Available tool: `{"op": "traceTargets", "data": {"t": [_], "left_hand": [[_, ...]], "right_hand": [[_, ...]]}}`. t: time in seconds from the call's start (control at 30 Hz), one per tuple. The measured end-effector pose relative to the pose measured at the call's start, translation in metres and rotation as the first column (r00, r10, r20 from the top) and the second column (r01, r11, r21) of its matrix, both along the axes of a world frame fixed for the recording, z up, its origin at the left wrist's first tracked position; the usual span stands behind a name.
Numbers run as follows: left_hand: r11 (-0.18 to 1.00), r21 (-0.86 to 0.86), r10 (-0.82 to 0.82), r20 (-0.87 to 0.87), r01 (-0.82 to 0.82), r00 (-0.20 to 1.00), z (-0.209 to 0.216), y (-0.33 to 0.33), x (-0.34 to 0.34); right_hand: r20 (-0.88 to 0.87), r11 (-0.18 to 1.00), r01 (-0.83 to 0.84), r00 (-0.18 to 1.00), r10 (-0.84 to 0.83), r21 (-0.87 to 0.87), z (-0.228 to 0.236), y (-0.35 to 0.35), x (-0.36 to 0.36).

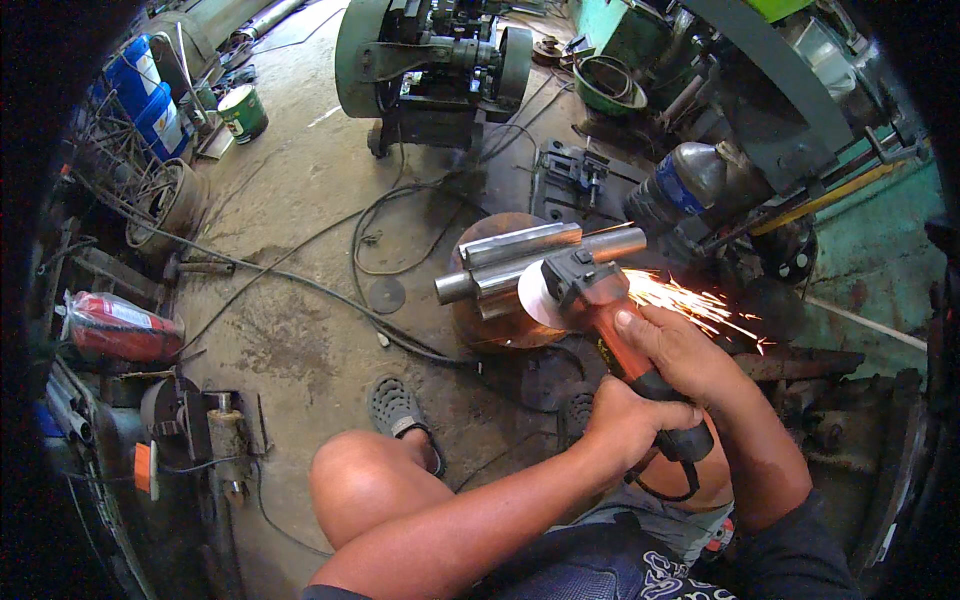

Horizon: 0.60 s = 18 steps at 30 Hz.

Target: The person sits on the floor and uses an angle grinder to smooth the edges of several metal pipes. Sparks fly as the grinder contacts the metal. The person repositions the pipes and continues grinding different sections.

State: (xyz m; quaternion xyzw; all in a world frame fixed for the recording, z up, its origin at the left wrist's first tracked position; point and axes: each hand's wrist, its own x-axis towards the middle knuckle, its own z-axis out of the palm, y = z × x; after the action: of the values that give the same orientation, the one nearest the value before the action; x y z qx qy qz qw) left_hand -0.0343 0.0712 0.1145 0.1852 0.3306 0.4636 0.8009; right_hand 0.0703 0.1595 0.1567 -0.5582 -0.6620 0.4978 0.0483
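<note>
An orange-and-black angle grinder (606,310) is held in both hands. My right hand (678,345) wraps round the front of its body, thumb along the top. Behind it, my left hand (632,425) is closed round the dark rear handle. The pale disc (540,294) meets a shiny metal shaft with thick lengthwise ribs (520,245). Bright sparks (690,298) fly off to the right of the grinder. Under the shaft is a round rusty block (490,335), partly covered by the shaft and grinder.
Dark cables (350,290) loop across the concrete floor. Close to the block lies a loose round disc (387,295). A belt-wheeled machine (430,70) stands ahead, a machine vise (575,172) beyond the block, and a large plastic bottle (685,180) to the right. My clog (402,410) rests nearby.
</note>
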Motion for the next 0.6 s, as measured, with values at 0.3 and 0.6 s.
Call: {"op": "traceTargets", "data": {"t": [0.3, 0.6], "left_hand": [[0.996, -0.090, 0.034, 0.098, -0.025, 0.995, 0.015, -0.002, -0.013], [0.988, -0.112, 0.118, 0.104, -0.106, 0.988, 0.020, -0.001, -0.022]], "right_hand": [[0.150, 0.982, -0.167, 0.973, 0.178, -0.086, 0.020, 0.017, -0.029], [0.088, 0.923, -0.374, 0.920, 0.382, -0.092, 0.008, 0.037, -0.050]]}}
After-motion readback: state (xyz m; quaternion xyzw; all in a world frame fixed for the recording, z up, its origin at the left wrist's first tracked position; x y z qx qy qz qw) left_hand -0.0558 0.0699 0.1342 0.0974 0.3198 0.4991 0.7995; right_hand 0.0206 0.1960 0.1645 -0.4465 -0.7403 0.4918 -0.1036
